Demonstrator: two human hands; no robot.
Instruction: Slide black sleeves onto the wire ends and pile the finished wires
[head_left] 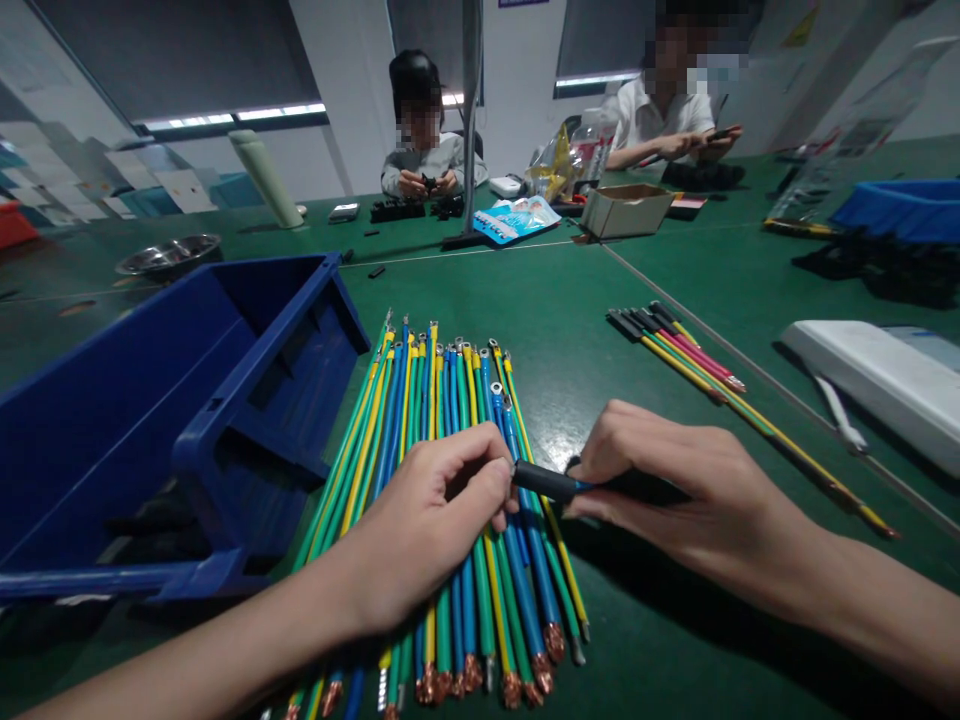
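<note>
Holding one blue wire (581,487) up off the tabletop (585,300), just above the big bunch of wires (450,420). Pinching the black sleeve (541,481) on it with the closed left hand (435,520), finger and thumb tight at the sleeve's end. Gripping the same wire a little further along with the right hand (675,490), curled shut too.

Probably very light. Thin and bendy, likely to flop if held far from the sleeve, so best held close in, with both hands near each other. Looks smooth and maybe a bit slippery on the plastic coat, so needs a firm pinch, not a loose one. Better not grabbed by the copper tips (469,680), which seem easy to fray.

Off to the left, a blue bin (187,400). Off to the right, a small bunch of wires (675,350) and a white box (877,380), well apart from the hands.
</note>
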